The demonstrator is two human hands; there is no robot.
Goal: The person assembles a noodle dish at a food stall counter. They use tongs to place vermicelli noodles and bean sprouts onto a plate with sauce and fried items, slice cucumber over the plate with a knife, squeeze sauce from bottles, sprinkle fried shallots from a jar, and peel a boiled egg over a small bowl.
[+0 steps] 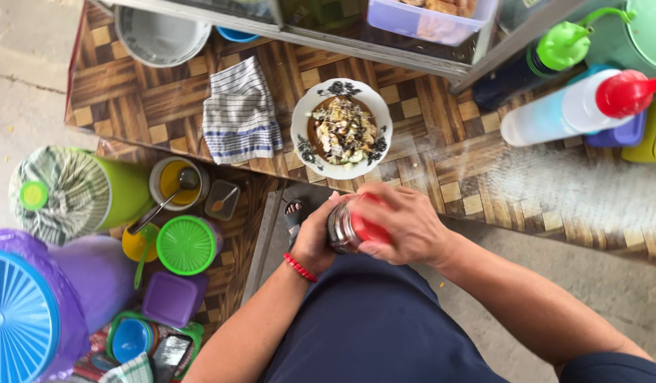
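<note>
Both hands grip a red-lidded jar (351, 228): left hand (315, 237) below, right hand (402, 223) on top.

A wooden counter (441, 163) with a parquet checker pattern carries a patterned white bowl (341, 128) of mixed food near its front edge. Just left of the bowl lies a crumpled striped cloth (239, 113). At the back left corner sits a white basin (161, 35). Toward the right end, a clear squeeze bottle with a red cap (576, 106) lies on its side, a green-capped dark bottle (534, 64) behind it.
</note>
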